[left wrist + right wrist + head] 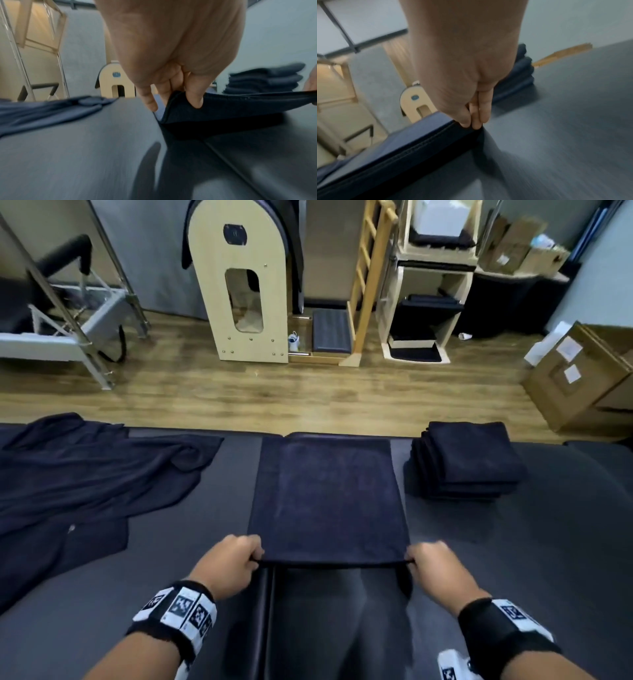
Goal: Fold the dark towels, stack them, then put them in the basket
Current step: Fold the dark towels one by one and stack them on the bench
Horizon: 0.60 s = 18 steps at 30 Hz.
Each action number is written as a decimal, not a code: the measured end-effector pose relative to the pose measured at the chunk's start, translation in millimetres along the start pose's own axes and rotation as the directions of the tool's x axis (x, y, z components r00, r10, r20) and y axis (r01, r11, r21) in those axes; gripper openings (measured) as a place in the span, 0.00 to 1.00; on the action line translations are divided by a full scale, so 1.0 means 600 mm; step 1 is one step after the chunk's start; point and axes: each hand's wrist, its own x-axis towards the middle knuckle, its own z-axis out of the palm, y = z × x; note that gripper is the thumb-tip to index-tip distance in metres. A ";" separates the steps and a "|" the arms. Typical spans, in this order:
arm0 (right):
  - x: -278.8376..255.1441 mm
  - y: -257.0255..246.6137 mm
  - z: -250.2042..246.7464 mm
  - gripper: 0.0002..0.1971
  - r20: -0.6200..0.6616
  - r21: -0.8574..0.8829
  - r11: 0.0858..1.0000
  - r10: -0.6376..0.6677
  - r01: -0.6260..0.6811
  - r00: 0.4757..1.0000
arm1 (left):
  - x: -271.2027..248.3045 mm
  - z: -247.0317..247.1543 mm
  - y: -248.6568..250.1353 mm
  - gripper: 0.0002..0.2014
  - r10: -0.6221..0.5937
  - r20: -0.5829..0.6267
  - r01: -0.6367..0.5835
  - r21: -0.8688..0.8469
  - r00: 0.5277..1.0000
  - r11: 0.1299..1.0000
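A dark navy towel [329,494] lies folded flat on the grey padded surface [531,559] in the middle of the head view. My left hand [236,559] pinches its near left corner [181,106], lifted a little off the pad. My right hand [431,563] pinches the near right corner [467,129], so the near edge hangs taut between them. A stack of folded dark towels [466,463] sits to the right, also seen in the left wrist view [264,79] and behind my right hand [518,81]. No basket is in view.
Loose unfolded dark towels [75,481] are spread at the left of the pad. Beyond the pad's far edge is wooden floor [274,392] with a wooden arched unit [239,285], a metal frame [68,323] and cardboard boxes [579,378].
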 end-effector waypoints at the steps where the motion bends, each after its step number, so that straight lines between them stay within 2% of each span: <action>1: -0.016 0.002 0.012 0.12 0.071 0.002 1.000 0.003 -0.003 0.997 | -0.014 0.014 0.001 0.11 -0.023 0.038 0.022 0.027 0.999 0.999; 5: -0.082 -0.003 0.019 0.12 0.298 0.014 0.999 -0.053 0.051 0.953 | -0.063 0.037 0.013 0.12 -0.073 0.176 0.058 0.090 0.982 0.994; 8: -0.103 0.003 -0.003 0.12 0.347 0.004 0.995 -0.092 0.097 0.933 | -0.081 0.030 0.030 0.11 -0.080 0.269 0.074 0.033 0.960 0.997; 10: -0.100 0.006 -0.023 0.09 0.311 0.033 0.995 -0.097 0.092 0.945 | -0.084 0.016 0.041 0.10 -0.083 0.232 0.090 -0.018 0.969 0.996; 12: -0.087 0.004 -0.047 0.04 0.218 0.050 0.996 -0.080 0.071 0.973 | -0.073 -0.003 0.043 0.10 -0.090 0.119 0.098 -0.069 0.989 0.993; 14: -0.068 -0.001 -0.068 0.05 0.064 0.112 0.993 -0.049 0.042 0.997 | -0.054 -0.025 0.044 0.10 -0.106 -0.012 0.104 -0.109 0.994 0.989; 16: -0.045 -0.008 -0.087 0.07 -0.074 0.176 0.984 -0.017 0.030 0.997 | -0.029 -0.048 0.046 0.09 -0.116 -0.095 0.103 -0.132 0.989 0.986; 18: -0.020 -0.021 -0.106 0.08 -0.148 0.204 0.979 0.022 0.009 0.989 | 0.003 -0.070 0.047 0.09 -0.104 -0.153 0.082 -0.146 0.983 0.986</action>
